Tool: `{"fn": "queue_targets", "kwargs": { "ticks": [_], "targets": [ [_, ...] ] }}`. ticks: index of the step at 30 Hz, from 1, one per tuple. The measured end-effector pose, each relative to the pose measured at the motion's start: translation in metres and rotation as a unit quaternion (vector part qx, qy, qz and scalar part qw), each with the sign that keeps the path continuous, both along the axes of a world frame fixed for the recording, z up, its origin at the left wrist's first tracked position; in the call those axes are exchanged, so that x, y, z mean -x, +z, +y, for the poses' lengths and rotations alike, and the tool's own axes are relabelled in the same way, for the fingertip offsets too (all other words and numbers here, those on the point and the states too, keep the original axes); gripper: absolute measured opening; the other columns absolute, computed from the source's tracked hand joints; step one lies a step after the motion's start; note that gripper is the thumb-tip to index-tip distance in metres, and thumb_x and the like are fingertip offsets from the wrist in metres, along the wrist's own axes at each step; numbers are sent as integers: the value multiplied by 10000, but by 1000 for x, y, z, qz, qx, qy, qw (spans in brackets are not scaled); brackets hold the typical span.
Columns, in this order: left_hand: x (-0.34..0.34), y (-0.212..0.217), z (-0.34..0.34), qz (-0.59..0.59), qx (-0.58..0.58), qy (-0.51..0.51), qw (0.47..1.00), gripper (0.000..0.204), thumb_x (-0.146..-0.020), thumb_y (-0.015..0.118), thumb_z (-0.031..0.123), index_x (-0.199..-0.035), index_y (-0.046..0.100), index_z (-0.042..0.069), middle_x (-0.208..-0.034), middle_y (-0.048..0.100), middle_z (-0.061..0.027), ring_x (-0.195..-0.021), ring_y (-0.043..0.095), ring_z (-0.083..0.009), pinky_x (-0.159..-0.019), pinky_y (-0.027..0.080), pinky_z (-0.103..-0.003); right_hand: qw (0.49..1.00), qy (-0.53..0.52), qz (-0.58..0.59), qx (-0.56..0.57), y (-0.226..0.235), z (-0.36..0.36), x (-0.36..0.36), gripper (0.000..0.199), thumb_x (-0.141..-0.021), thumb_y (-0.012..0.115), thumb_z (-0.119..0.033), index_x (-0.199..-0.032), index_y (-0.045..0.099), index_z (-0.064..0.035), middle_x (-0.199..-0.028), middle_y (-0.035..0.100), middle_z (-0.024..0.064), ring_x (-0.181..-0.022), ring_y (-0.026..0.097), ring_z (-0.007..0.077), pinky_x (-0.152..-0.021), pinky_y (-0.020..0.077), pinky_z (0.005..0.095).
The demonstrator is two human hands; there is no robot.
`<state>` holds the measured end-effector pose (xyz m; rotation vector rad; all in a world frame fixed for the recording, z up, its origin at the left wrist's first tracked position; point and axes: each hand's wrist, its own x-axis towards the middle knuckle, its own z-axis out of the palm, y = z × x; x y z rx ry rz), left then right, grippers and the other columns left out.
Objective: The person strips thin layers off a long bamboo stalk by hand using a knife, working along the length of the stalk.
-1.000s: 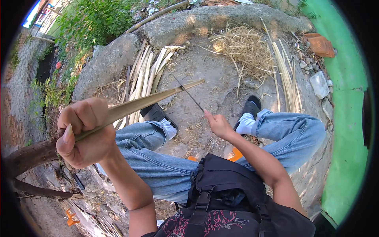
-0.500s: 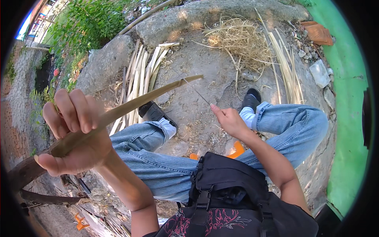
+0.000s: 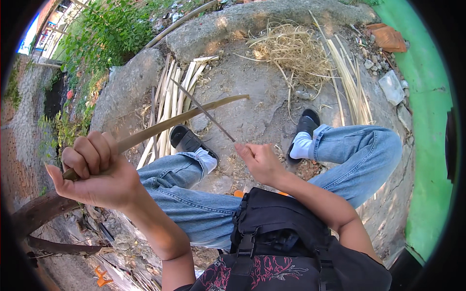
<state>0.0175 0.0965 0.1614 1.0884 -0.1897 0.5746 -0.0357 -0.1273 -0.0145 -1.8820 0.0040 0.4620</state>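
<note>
A long tan bamboo strip (image 3: 155,131) slants from the lower left toward the middle, its curved tip over the concrete. My left hand (image 3: 99,169) has its fingers wrapped around the strip's near end. In my right hand (image 3: 264,164), which is closed, is a thin dark-bladed knife (image 3: 216,123) pointing up and left. Its handle is hidden in the fist. The blade crosses the strip partway along; I cannot tell whether it touches. Below the left hand lies a thick brown wooden pole (image 3: 46,209).
Split strips (image 3: 167,99) lie beyond my left foot, and more pale strips (image 3: 354,92) at the right. A heap of curly shavings (image 3: 293,51) sits ahead. Large rocks (image 3: 124,80), a green wall (image 3: 422,97) and an orange brick-like piece (image 3: 388,38) edge the ground.
My right hand has moved left and slightly down, bringing the blade farther along the strip toward my left hand. My left fingers have closed tighter around the strip, and that hand has shifted right.
</note>
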Motion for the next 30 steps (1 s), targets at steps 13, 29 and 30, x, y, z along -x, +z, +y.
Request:
{"fn": "queue_targets", "kwargs": {
  "ticks": [13,29,30],
  "targets": [
    [3,9,-10,9,39,54,998,401,-838,451,271,-548,192,173,-517,140,29,-484,138,-103,-471,138,-282,991,2,-62,-116,-25,16,-5,704,-950,373,-506,-524,472,45,-427,377,130,-446,355,157,-463,333,383],
    [7,11,-3,13,33,-3,999,409,-834,462,270,-540,193,178,-509,143,28,-491,139,-101,-484,141,-292,996,8,23,-81,-40,19,-8,669,-949,402,-499,-594,512,58,-480,430,154,-481,401,184,-493,359,384],
    [6,7,-5,14,35,-6,999,409,-834,462,270,-540,193,178,-509,143,28,-491,139,-101,-484,141,-292,994,23,-8,-104,-36,17,-14,682,-947,394,-513,-581,509,52,-474,433,145,-479,401,177,-489,357,384]
  ]
}}
